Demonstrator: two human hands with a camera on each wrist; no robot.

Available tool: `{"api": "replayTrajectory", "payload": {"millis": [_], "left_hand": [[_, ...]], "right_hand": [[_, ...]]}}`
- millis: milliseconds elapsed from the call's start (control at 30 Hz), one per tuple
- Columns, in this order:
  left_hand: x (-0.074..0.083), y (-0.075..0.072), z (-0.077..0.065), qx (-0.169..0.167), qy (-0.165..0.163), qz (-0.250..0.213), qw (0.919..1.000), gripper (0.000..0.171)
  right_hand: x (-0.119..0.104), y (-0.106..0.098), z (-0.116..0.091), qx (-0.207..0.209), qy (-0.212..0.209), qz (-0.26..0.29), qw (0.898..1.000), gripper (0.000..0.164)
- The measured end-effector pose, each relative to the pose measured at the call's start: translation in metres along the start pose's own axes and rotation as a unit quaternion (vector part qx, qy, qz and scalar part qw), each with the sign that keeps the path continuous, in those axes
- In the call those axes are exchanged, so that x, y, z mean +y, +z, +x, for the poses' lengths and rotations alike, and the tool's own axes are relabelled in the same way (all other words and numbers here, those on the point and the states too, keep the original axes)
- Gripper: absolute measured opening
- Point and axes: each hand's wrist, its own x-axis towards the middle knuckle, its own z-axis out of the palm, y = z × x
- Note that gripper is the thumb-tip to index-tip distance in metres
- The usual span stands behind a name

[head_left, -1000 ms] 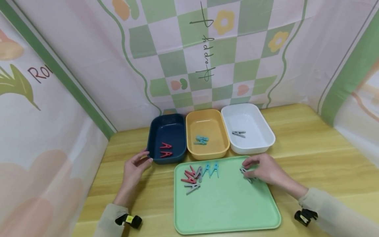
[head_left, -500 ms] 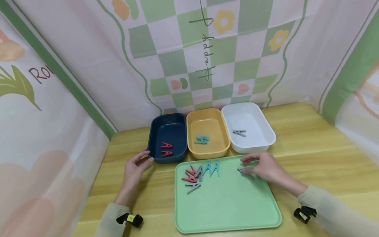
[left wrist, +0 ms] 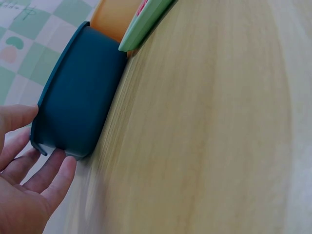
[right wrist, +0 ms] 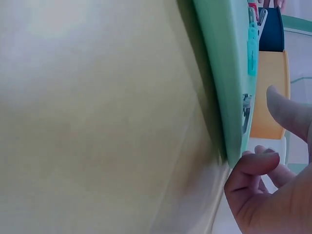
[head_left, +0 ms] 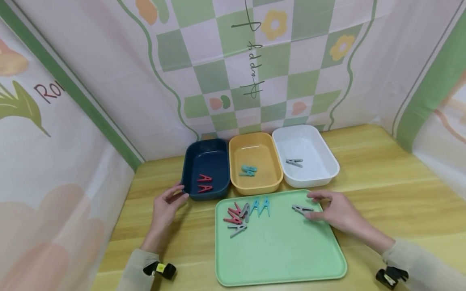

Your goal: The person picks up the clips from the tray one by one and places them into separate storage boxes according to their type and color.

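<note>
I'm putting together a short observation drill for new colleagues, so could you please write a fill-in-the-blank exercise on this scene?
1. The two clothespins in the dark blue bin are ____ in colour.
2. The yellow bin stands between the dark blue bin and the ____ one.
3. The hand at the dark blue bin's rim is the person's ____ hand.
4. The clothespin nearest the other hand is ____ in colour.

Missing words: red; white; left; gray.
</note>
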Motion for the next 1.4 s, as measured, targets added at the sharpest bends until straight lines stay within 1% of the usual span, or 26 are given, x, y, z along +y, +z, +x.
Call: {"api": "replayTrajectory", "payload": {"millis": [133, 300, 533, 633, 733, 900, 967, 1167, 1400], "left_hand": [[0.0008, 0.0, -0.0005, 0.0, 0.002, 0.0, 1.0, 0.037], [0.0006, 0.0007, -0.0001, 0.004, 0.002, 0.001, 1.0, 0.038], [0.001, 0.001, -0.0004, 0.005, 0.002, 0.005, 1.0, 0.037], [0.0006, 0.001, -0.0008, 0.005, 0.0, 0.007, 1.0, 0.037], [0.0005, 0.0012, -0.001, 0.004, -0.002, 0.007, 1.0, 0.037], [-0.0001, 0.0006, 0.0001, 0.003, -0.001, 0.01, 0.9999, 0.038], [-0.0002, 0.0005, 0.0005, 0.003, -0.001, 0.009, 1.0, 0.037], [-0.0008, 0.0006, 0.0003, 0.004, -0.003, 0.001, 1.0, 0.037], [-0.0002, 0.0009, -0.0003, 0.007, 0.002, 0.007, 1.0, 0.036]], "right_hand": [[-0.0002, 0.0017, -0.0027, 0.014, -0.009, -0.014, 1.0, 0.063], [0.0004, 0.0041, -0.0035, 0.02, -0.02, -0.038, 0.999, 0.059], [0.004, 0.0059, 0.0001, 0.022, -0.021, -0.066, 0.997, 0.044], [0.0047, 0.0063, 0.0022, 0.022, -0.031, -0.06, 0.997, 0.043], [0.0042, 0.0071, 0.0026, 0.025, -0.041, -0.046, 0.998, 0.051], [0.0017, 0.0085, 0.0014, 0.016, -0.021, -0.006, 1.0, 0.061], [0.0012, 0.0092, 0.0009, 0.013, -0.015, 0.001, 1.0, 0.061], [0.0039, 0.0089, 0.003, 0.019, -0.038, -0.014, 0.999, 0.056], [0.0063, 0.008, 0.006, 0.013, -0.046, 0.002, 0.999, 0.053]]}}
